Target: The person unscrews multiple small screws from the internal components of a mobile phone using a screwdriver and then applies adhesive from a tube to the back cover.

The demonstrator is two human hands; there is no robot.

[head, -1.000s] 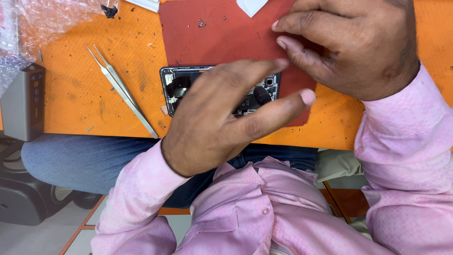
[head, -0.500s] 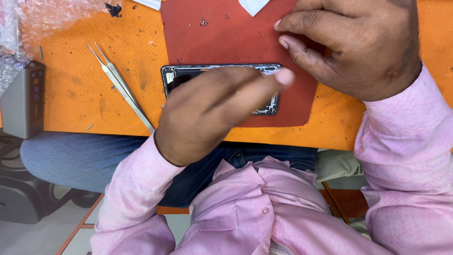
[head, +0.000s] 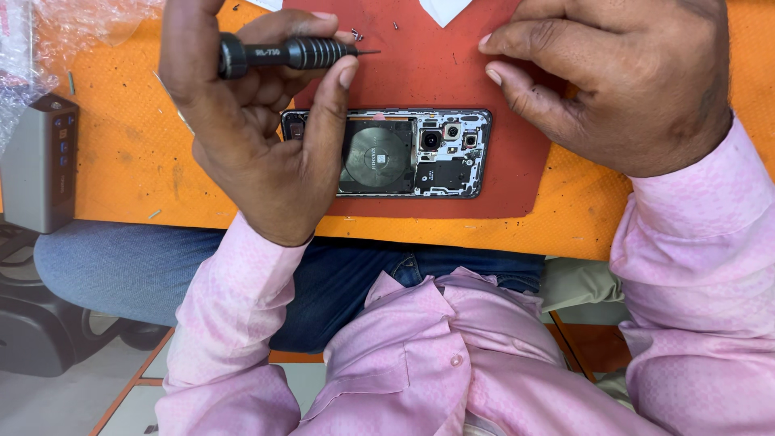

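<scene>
Currently your left hand (head: 258,137) has its grip closed around a black precision screwdriver (head: 286,55), held level above the table (head: 121,161), long axis running left to right, tip pointing right toward your right hand (head: 622,81). That hand, holding nothing, presses on the red mat (head: 517,178), likely steadying it. Below the screwdriver lies the opened phone (head: 412,153), lengthwise across the mat, loose screws (head: 357,34) nearby.

Black ridged screwdriver (head: 282,55), dark red mat (head: 452,77), textured orange table (head: 129,153), pink sleeves (head: 234,315), grey box (head: 39,161)
</scene>
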